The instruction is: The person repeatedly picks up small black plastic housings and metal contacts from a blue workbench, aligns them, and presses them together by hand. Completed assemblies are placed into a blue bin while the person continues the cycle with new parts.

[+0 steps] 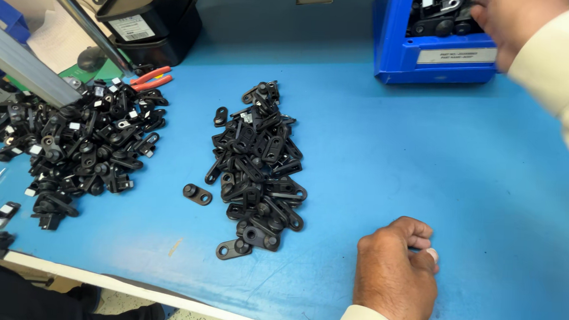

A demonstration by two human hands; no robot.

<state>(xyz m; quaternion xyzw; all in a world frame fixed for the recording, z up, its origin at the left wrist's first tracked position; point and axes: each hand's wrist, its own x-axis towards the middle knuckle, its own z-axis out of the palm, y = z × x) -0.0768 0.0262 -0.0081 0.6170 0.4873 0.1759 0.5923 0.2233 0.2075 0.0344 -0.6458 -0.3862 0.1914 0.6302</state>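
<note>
At the blue bin (426, 64), the right hand (513, 23) reaches among black parts (437, 17), its grip blurred, so I cannot tell. Left of the bin, nearer the table edge, the left hand (397, 274) rests curled, seemingly empty. Fetching parts seems in hand; next needs a firm pinch.

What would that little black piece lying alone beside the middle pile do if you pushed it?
The lone black piece looks flat, so it would probably slide on the smooth blue table, not roll. It seems like stiff plastic and likely light.
</note>
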